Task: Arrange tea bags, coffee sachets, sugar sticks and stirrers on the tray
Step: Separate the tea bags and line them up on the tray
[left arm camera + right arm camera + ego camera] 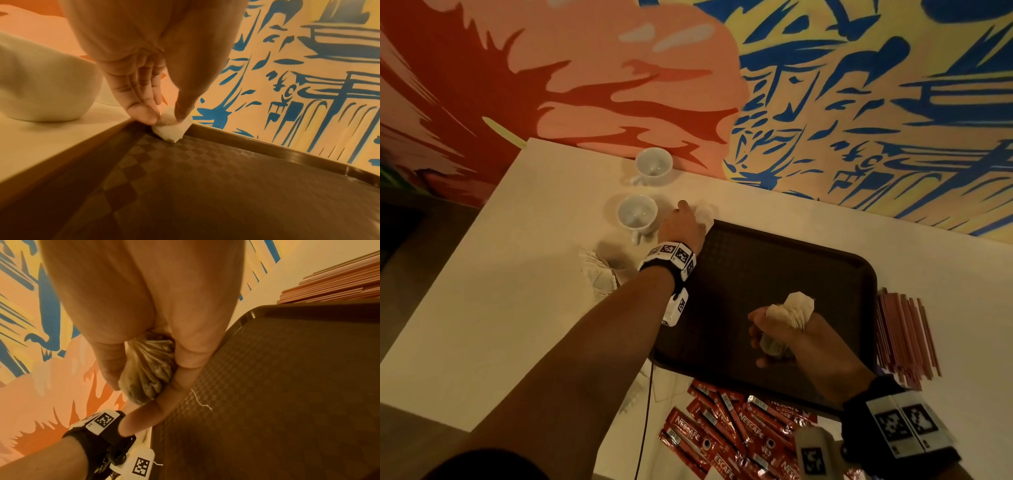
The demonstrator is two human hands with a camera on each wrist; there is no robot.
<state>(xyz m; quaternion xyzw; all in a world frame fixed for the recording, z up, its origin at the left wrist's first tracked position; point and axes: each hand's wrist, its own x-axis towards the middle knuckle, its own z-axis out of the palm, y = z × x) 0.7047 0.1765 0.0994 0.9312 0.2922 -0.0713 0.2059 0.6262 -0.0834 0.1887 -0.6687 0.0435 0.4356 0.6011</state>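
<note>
Red NESCAFE sachets (726, 435) lie beside the brown tray (791, 270).

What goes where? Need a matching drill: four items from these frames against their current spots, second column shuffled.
Items:
1. tea bag bundle
2. single tea bag
3. coffee sachets
4. stirrers

Spots:
A. table, right of the tray
B. table, near side of the tray
C. gripped in the right hand
D. far left tray corner, pinched by the left hand

Pairs: 1-C, 2-D, 3-B, 4-A
</note>
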